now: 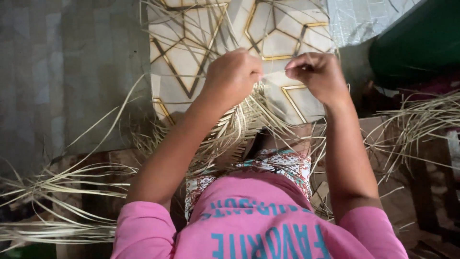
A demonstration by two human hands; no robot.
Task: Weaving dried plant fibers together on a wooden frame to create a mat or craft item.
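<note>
Hands work close together above a half-woven mat of pale straw strips [235,129], which lies across the person's lap and spreads loose ends toward the floor. Left hand [233,76] is clenched, fingers curled inward, pinching one thin strip [274,73] at its right edge. Right hand [318,76] is likewise closed, thumb and fingers pinching the same strip from the other side; the strip runs taut and nearly level between the two hands. Both forearms reach forward from pink sleeves of a pink shirt [258,220] with teal lettering. Patterned cloth [282,163] in white, red and teal shows below the woven piece, over the lap.

Loose bundle of long straw strips [57,192] fans out at lower left, well apart from the hands. Second bundle [421,120] lies at right, near the right forearm. Tiled panel [191,52], cream with gold geometric lines, sits behind the hands. Dark green object [421,43] occupies the upper right corner; kind cannot be told.
</note>
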